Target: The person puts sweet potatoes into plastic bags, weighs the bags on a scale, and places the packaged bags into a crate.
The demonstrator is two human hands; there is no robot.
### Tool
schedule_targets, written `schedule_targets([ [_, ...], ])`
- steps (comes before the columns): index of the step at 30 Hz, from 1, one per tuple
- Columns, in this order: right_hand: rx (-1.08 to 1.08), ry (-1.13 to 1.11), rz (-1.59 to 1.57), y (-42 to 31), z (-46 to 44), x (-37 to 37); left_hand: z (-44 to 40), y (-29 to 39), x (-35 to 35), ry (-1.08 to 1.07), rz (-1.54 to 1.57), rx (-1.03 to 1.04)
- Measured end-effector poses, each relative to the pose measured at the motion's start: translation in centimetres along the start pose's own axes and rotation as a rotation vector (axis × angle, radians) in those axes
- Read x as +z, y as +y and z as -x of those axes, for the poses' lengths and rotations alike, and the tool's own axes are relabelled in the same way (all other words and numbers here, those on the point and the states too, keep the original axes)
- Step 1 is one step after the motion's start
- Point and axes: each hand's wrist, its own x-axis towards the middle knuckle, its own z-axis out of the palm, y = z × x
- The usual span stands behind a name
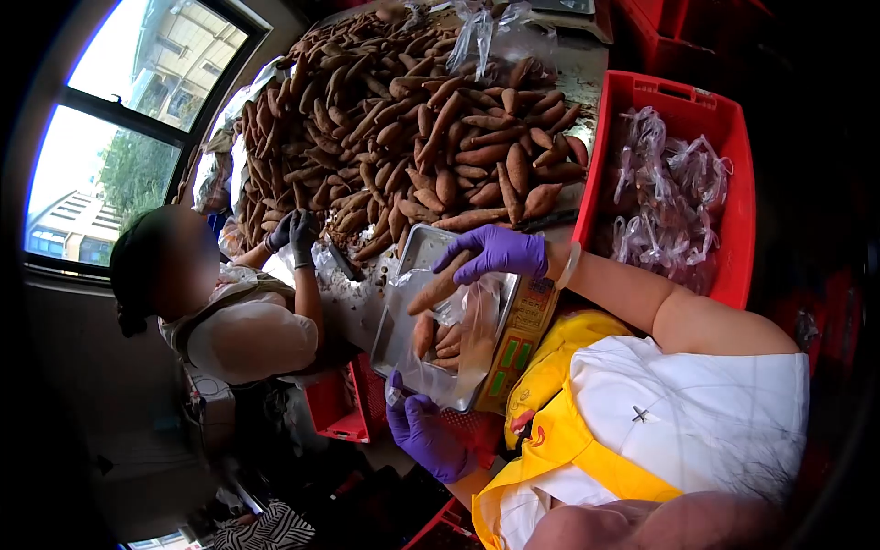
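Observation:
My right hand, in a purple glove, grips a sweet potato above a clear plastic bag. Inside the bag lie several sweet potatoes. The bag rests on the metal tray of a scale, whose yellow body has green displays along the side nearest me. At the tray's lower edge is my left hand, also purple-gloved, with its fingers closed on the rim of the bag.
A big heap of sweet potatoes covers the table beyond the scale. To the right, a red crate holds several tied plastic bags. A co-worker with dark gloves works at the left, near another red crate.

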Motion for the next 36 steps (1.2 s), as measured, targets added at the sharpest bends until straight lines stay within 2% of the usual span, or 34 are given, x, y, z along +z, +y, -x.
schedule_targets([
  [2, -0.046, 0.193, 0.018, 0.9, -0.9, -3.3, -0.5, -0.9, -1.5, -0.052, -0.010, 0.010],
  [3, 0.017, 0.326, -0.021, 2.1, -1.7, -4.8, -0.2, -0.6, -1.2, -0.045, -0.036, 0.010],
  [4, -0.078, 0.421, 0.011, 4.0, -3.1, -6.8, -0.1, -0.5, -1.0, -0.034, -0.062, 0.010],
  [6, -0.098, 0.516, 0.158, 4.4, -3.8, -9.4, -0.1, -0.4, -0.8, -0.051, -0.085, 0.013],
  [7, -0.184, 0.553, 0.260, 6.5, -5.2, -11.4, 0.1, 0.0, -0.5, -0.025, -0.105, -0.015],
  [8, -0.062, 0.615, 0.203, 5.9, -5.2, -11.5, 0.3, 0.2, -0.2, 0.001, -0.127, -0.044],
  [10, -0.266, 0.635, 0.646, 6.1, -5.0, -12.7, 0.3, 0.2, 0.3, -0.011, -0.100, -0.058],
  [13, -0.191, 0.608, 0.972, 8.8, -6.1, -15.5, 0.5, 0.4, 1.0, 0.049, -0.117, -0.052],
  [14, -0.200, 0.618, 1.206, 9.1, -6.4, -15.7, 0.4, 0.3, 1.0, 0.057, -0.118, -0.049],
  [15, -0.303, 0.659, 1.134, 9.6, -6.8, -15.8, 0.5, 0.2, 1.1, 0.085, -0.138, -0.039],
  [16, -0.302, 0.648, 1.131, 9.9, -7.3, -16.0, 0.4, 0.1, 1.1, 0.115, -0.160, -0.031],
  [18, -0.431, 0.683, 0.940, 9.1, -8.5, -16.2, 0.6, 0.6, 1.8, 0.144, -0.157, -0.047],
  [19, -0.583, 0.713, 1.053, 8.5, -9.6, -16.5, 0.7, 0.8, 2.1, 0.164, -0.155, -0.062],
  [22, -0.570, 0.646, 0.963, 4.7, -12.4, -16.5, 0.7, 0.5, 1.7, 0.245, -0.206, -0.095],
  [24, -0.623, 0.658, 1.040, 3.7, -15.2, -16.9, 0.8, 0.5, 2.0, 0.301, -0.188, -0.094],
  [26, -0.575, 0.608, 1.009, 2.8, -17.2, -16.5, 0.9, 0.2, 1.9, 0.356, -0.166, -0.090],
  [28, -0.314, 0.460, 0.949, 1.1, -18.7, -15.3, 1.2, -0.3, 0.8, 0.342, -0.206, -0.134],
  [30, -0.408, 0.445, 1.052, 3.6, -21.8, -15.6, 1.3, -0.6, 0.5, 0.379, -0.189, -0.168],
  [32, -0.546, 0.413, 1.024, 3.8, -24.5, -15.0, 1.4, -1.1, 0.5, 0.349, -0.126, -0.094],
  [34, -0.445, 0.375, 1.006, 2.3, -26.3, -14.6, 1.3, -1.0, 1.6, 0.378, -0.174, -0.101],
  [36, -0.462, 0.402, 1.079, 1.3, -28.7, -14.6, 1.0, -1.0, 2.3, 0.398, -0.218, -0.105],
])
